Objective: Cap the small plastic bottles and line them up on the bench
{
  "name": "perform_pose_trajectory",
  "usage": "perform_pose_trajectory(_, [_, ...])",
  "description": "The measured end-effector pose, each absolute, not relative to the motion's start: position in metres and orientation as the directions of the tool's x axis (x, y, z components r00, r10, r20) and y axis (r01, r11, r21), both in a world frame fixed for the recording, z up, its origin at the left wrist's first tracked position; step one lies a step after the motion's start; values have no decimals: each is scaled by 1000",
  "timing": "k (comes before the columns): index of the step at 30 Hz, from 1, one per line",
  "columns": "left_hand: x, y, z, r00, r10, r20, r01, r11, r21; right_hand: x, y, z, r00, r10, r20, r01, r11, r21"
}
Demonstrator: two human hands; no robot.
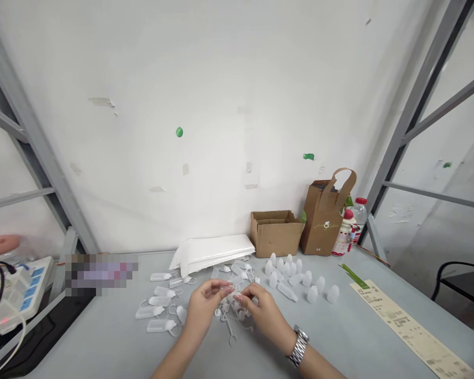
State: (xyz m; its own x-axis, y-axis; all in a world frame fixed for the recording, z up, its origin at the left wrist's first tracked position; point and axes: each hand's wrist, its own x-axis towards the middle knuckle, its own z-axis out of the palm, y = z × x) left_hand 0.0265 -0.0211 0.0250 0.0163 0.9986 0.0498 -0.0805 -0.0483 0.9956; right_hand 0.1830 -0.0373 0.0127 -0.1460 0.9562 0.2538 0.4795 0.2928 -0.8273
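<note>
Over the middle of the grey table, my left hand [208, 305] and my right hand [264, 308] are close together, each with thumb and fingers pinched around something small and pale that I cannot make out. Beneath them lies a pile of white caps with ring loops [231, 321]. Several clear squeeze bottles with looped caps [161, 301] lie to the left of my left hand. Several translucent bottle bodies [287, 291] are scattered to the right, some standing upright. More capped bottles [240, 272] lie just beyond my fingertips.
White padded envelopes [215, 252], an open cardboard box [278, 239] and a brown paper bag [319, 226] stand along the wall. Bottles [345, 231] are beside the bag. A paper strip [411, 326] lies right; a power strip [35, 289] sits far left.
</note>
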Motion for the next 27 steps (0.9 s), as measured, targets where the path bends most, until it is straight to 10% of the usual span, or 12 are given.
perform_pose_trajectory(27, [27, -21, 28, 35, 998, 56, -107, -52, 993, 183, -39, 13, -167, 932, 322, 519, 360, -775])
